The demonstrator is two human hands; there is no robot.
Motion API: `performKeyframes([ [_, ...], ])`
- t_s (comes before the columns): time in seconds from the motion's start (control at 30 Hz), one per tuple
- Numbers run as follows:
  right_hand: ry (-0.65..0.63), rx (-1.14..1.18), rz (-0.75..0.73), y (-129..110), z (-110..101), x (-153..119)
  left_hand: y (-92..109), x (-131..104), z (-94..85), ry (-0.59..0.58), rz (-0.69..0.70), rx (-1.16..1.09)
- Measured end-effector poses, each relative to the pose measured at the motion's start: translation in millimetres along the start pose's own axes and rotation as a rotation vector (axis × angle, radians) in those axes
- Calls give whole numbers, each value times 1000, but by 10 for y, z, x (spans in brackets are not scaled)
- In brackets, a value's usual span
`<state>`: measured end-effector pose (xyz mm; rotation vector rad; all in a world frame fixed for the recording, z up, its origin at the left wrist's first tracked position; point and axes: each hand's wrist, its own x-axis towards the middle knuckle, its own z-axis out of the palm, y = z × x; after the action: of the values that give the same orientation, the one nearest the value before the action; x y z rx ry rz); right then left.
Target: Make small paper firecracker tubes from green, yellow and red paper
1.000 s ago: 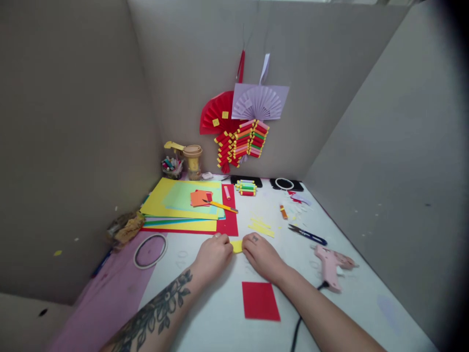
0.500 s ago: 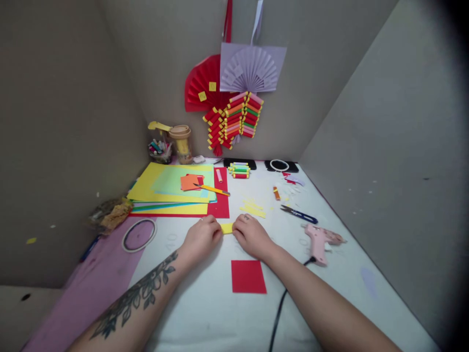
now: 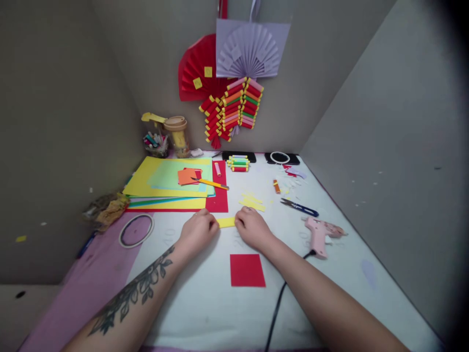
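Observation:
A narrow yellow paper strip (image 3: 226,223) lies level between my two hands, just above or on the white table. My left hand (image 3: 199,229) has its fingers curled and pressed together at the strip's left end. At the right end, my right hand (image 3: 253,227) pinches the strip in the same way. My fingertips hide both ends of it. Nearer to me lies a flat red paper square (image 3: 247,270). Thin yellow paper scraps (image 3: 252,201) are scattered just beyond my right hand.
Stacked coloured paper (image 3: 168,188) holds a yellow craft knife (image 3: 210,183). Small rolled paper tubes (image 3: 239,164) lie at the back. Thread snips (image 3: 299,207) and a pink glue gun (image 3: 318,236), its cord under my right arm, are right. A tape roll (image 3: 136,231) lies left; paper fans (image 3: 251,49) hang behind.
My hands have moved slightly apart, so more of the yellow strip shows between them. The whole view has shifted a little, with the table appearing higher.

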<state>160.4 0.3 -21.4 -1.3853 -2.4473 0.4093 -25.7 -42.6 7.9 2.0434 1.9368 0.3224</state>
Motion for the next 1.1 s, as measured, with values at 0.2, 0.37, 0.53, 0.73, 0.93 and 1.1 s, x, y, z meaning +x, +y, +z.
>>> performKeyframes([
  [0.2,-4,-82,25,-39,20,6,-8,17,36,9,-10,38],
  [0.37,6,-106,26,-50,34,0,-15,33,45,24,-15,50],
  [0.53,3,-125,26,-59,31,-5,6,46,32,1,-51,56],
  [0.73,-5,-142,51,-86,27,-3,31,52,11,-8,-70,58],
  [0.93,38,5,108,-83,9,-15,-77,60,-34,-26,-76,6],
  [1.1,30,117,-109,-78,38,-26,-146,58,-51,-30,-31,-50],
])
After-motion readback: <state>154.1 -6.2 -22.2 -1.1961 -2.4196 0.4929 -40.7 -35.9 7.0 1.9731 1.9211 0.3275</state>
